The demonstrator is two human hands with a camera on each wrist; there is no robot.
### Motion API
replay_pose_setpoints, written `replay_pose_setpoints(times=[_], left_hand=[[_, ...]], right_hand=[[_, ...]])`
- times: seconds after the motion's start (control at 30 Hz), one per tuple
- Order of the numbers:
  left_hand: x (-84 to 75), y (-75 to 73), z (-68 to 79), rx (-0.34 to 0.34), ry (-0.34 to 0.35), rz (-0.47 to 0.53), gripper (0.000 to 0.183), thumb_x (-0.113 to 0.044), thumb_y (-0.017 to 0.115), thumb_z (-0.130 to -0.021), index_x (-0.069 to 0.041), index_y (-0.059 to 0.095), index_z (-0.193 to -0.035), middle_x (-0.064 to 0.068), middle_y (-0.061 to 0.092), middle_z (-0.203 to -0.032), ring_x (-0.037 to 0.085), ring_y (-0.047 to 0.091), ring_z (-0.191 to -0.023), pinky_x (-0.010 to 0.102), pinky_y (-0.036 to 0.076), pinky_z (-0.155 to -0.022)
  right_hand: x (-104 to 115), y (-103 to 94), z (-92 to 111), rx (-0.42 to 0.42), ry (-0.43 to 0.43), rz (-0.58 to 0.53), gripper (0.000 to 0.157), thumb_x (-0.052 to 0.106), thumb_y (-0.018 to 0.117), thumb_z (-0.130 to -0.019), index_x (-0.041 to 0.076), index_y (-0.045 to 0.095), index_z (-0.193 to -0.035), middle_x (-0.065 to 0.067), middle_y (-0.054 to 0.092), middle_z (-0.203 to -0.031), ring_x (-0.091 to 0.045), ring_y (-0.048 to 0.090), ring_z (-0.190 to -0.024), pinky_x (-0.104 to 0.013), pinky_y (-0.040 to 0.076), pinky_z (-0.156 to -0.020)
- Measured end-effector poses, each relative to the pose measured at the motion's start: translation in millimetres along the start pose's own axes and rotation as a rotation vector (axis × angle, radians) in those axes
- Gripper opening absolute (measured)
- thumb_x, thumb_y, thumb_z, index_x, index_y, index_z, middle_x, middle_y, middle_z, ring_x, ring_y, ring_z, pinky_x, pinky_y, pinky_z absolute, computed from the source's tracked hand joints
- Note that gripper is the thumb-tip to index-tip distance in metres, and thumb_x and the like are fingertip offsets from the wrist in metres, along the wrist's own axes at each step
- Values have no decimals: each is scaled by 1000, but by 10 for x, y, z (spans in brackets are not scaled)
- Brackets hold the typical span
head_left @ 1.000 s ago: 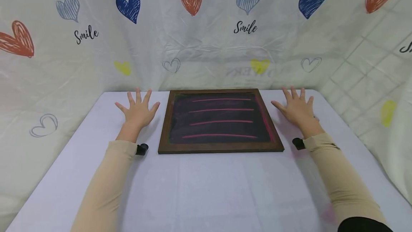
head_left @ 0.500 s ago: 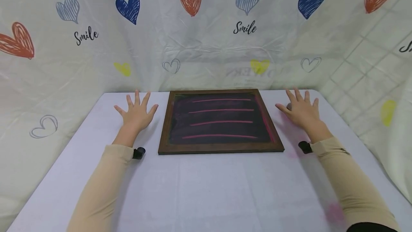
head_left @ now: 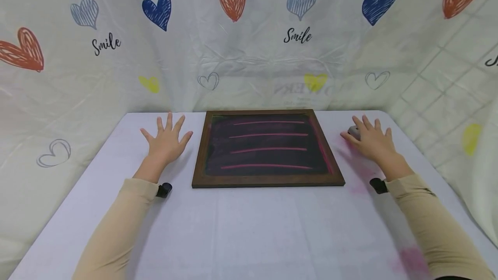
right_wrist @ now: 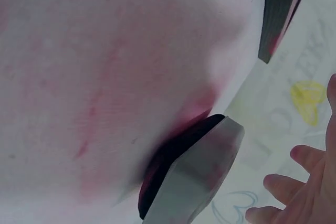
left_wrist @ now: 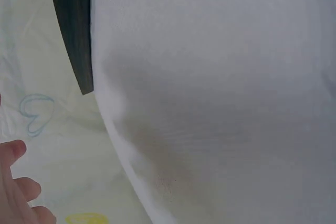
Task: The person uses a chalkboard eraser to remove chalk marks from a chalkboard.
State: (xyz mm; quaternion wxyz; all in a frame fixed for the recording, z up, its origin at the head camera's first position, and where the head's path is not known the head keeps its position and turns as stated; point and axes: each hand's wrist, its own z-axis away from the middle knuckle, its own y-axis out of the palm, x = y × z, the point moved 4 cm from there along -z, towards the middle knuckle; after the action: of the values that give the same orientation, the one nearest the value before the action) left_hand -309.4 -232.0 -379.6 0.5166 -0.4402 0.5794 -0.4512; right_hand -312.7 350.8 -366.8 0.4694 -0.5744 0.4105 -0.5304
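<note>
A wood-framed chalkboard [head_left: 268, 181] lies at the back middle of the table, with several pink chalk lines across its dark face. To its left my left hand [head_left: 165, 145] is held with fingers spread and nothing in it. On the board's other side my right hand [head_left: 371, 141] also has its fingers spread. Partly hidden behind that hand's thumb and index finger is a board eraser [head_left: 354, 132]. The right wrist view shows this eraser with a grey-white back [right_wrist: 197, 169] and a dark pad, resting on the cloth apart from the fingers [right_wrist: 283, 188].
A white cloth [head_left: 253, 232] covers the table, with pink chalk smears [head_left: 414, 259] on the right. A pale curtain [head_left: 256, 42] printed with hearts hangs behind the table's far edge. The board's corner [left_wrist: 79, 51] shows in the left wrist view.
My right hand has moved right and slightly toward me, uncovering more of the eraser. My left hand has drawn back slightly toward me. The chalkboard stays put.
</note>
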Motion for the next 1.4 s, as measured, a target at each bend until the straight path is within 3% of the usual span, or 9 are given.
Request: replay_pose_setpoints(times=[0.23, 0.5, 0.73, 0.9, 1.17, 1.4], left_hand=[[-12, -6, 19, -10, 93, 26, 73, -57, 36, -108, -19, 17, -167, 18, 4, -170, 47, -4, -153, 82, -14, -103], [-13, 51, 61, 42, 216, -8, 71, -55, 40, -108, -21, 19, -166, 15, 6, -171, 43, -2, -155, 81, -14, -104], [-77, 157, 92, 108, 304, -36, 69, -52, 42, -108, -22, 21, -166, 13, 8, -171, 41, -3, -155, 80, -12, -107], [-154, 216, 109, 143, 355, -34, 69, -54, 41, -108, -22, 22, -166, 12, 9, -171, 40, -1, -156, 79, -7, -110], [-231, 247, 124, 202, 391, -63, 69, -51, 41, -109, -18, 23, -166, 14, 11, -171, 43, 6, -155, 79, 0, -111], [-271, 245, 129, 270, 378, -60, 71, -52, 41, -109, -14, 22, -165, 17, 15, -169, 44, 7, -154, 79, 1, -111]], right_hand=[[-95, 51, 8, 35, -28, -27, 88, 61, 42, -105, -1, 15, -162, -38, 7, -161, -66, -2, -143, -82, -1, -107], [-194, 74, 16, 84, -40, -53, 88, 57, 45, -106, -3, 13, -161, -39, 9, -160, -68, 4, -141, -84, 4, -104], [-252, 78, -4, 52, -76, -29, 78, 48, 49, -107, -4, 22, -158, -44, 32, -149, -66, 26, -136, -80, 28, -100], [-275, 62, -14, 26, -93, -22, 73, 40, 54, -107, -6, 26, -156, -45, 36, -145, -61, 37, -132, -76, 36, -97], [-320, 65, -26, 43, -75, -36, 71, 34, 56, -106, -10, 26, -154, -45, 25, -152, -64, 28, -136, -76, 30, -103], [-377, 86, -77, 62, -31, -27, 72, 35, 56, -105, -8, 24, -154, -46, 19, -153, -72, 27, -129, -81, 32, -96]])
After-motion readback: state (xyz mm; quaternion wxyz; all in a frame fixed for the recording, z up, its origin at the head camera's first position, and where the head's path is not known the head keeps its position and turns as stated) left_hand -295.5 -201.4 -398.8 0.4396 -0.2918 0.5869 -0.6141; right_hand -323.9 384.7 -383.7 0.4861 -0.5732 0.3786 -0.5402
